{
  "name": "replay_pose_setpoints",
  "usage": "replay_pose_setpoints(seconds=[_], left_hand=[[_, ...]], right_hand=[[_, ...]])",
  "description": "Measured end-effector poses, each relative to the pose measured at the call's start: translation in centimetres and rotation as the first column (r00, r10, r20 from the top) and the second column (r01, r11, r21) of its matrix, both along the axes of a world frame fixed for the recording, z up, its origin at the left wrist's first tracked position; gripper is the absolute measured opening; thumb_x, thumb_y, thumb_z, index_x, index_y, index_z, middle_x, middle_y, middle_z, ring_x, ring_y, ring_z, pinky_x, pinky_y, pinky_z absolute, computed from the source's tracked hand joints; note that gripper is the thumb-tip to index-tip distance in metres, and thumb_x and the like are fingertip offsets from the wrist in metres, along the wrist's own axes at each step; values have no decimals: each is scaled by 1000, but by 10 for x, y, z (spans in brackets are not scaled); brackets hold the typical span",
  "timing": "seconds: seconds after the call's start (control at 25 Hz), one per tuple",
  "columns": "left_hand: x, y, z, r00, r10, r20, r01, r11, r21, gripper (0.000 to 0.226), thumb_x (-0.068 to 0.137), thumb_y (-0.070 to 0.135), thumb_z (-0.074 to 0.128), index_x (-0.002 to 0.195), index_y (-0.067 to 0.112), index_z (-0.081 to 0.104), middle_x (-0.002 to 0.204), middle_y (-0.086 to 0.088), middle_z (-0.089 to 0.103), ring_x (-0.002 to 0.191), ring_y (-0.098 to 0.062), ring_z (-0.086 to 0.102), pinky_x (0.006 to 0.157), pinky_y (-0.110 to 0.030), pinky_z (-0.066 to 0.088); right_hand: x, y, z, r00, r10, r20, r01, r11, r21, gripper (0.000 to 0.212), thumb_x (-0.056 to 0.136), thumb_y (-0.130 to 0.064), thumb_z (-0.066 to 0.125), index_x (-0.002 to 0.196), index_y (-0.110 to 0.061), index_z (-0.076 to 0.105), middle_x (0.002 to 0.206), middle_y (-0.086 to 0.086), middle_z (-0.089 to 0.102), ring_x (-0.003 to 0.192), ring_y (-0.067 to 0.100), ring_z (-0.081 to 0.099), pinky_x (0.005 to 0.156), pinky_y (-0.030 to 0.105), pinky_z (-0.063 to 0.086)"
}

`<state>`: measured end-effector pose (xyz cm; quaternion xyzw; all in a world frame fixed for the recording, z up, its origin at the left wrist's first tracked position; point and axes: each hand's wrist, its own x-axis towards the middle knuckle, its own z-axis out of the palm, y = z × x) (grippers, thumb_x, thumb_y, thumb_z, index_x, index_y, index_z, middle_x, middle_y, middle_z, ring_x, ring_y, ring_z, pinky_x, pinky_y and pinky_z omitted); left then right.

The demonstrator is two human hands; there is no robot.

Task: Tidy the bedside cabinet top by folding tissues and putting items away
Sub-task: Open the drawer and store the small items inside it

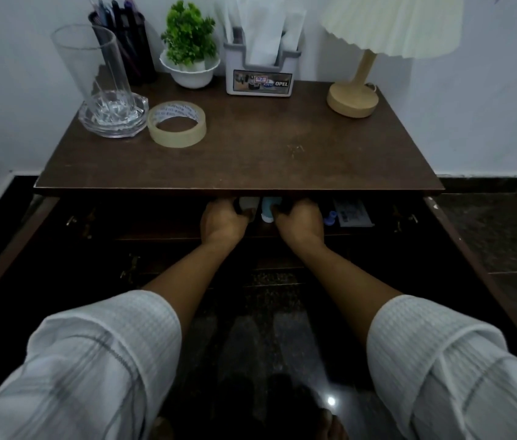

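Both hands reach into the open drawer under the dark brown wooden table. Left hand curled round a grey-ish obj at drawer's back edge; right hand curled too, fingers hidden under the tabletop, can't tell what it pinches. Small light-blue tube sits btwn the two hands. Blue cap & a printed packet lie just right of the right hand. On top: white tissues in a grey holder at back centre, roll of beige tape front-left, tall clear glass in a glass dish, white-potted green plant, cream lamp at right.
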<state>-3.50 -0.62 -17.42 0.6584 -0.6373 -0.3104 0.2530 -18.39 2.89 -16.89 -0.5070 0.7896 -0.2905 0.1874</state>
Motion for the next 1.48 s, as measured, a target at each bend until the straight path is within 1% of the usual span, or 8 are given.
replay_pose_setpoints(seconds=[0.24,0.32,0.4,0.56,0.72,0.92,1.16,1.48], left_hand=[[6,12,0,999,-43,0,43,999,-2,41,88,37,72,124,15,68,118,-10,72,103,-28,69,77,-31,53],[8,21,2,998,-58,37,59,998,-30,39,90,35,71,123,15,68,117,-10,72,103,-30,69,74,-29,48],[11,32,-1,991,-77,105,84,994,-64,33,91,37,68,118,16,67,112,-9,73,98,-29,69,72,-32,52],[18,46,-12,975,-80,207,107,987,-122,40,91,39,67,126,19,63,122,-6,68,112,-27,63,82,-39,55],[22,44,-15,972,-69,224,93,991,-99,50,92,42,66,136,19,58,128,-6,66,117,-27,61,85,-39,55],[22,48,-20,953,-89,291,134,981,-141,34,95,41,62,121,19,66,120,-6,67,112,-26,59,78,-35,51],[29,57,-37,831,-184,524,324,927,-188,40,95,41,55,129,21,63,125,-5,61,115,-27,50,91,-44,46],[23,51,-38,818,-254,516,385,908,-163,48,99,41,49,141,19,55,139,-5,56,124,-28,48,101,-45,41]], right_hand=[[4,14,-4,994,-70,83,71,997,-9,35,85,-37,75,86,-3,69,83,12,70,76,29,68,69,42,60],[8,28,-2,995,-77,67,81,995,-62,29,86,-34,74,96,-9,66,94,9,68,84,25,67,73,40,59],[11,42,-5,1000,-5,-12,4,998,-62,24,89,-33,71,104,-16,64,106,6,65,91,23,66,75,38,57],[15,58,-16,970,214,-117,-217,976,-13,25,91,-27,65,113,-17,62,113,5,60,100,27,64,79,43,57],[15,56,-16,968,221,-121,-224,974,-15,29,92,-26,63,119,-16,61,116,6,59,104,27,63,81,42,57],[14,57,-28,901,364,-237,-359,931,64,38,94,-21,56,132,-16,55,127,8,55,111,30,59,83,41,55],[13,58,-38,828,470,-307,-439,882,169,63,90,-11,55,151,-15,40,154,6,40,121,34,57,87,44,57],[8,50,-44,814,496,-302,-460,868,186,69,90,-11,53,156,-14,33,164,6,30,130,33,54,88,44,57]])
